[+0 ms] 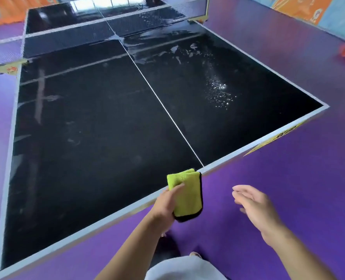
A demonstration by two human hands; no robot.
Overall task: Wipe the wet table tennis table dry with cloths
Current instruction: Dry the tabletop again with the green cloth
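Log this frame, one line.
left hand grips folded green cloth at table near edge | right hand open, empty | droplets on right half

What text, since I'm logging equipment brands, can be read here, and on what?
Nothing legible.
Yellow sticker on the side of the black table tennis table: black print, blurred.
Red mark on the yellow net clamp: blurred.
Emblem on the orange wall banner: too small.
Yellow-green cloth: no label shows.

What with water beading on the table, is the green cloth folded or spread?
Folded: the green cloth is a compact pad, layers stacked at its far edge, in the left hand.
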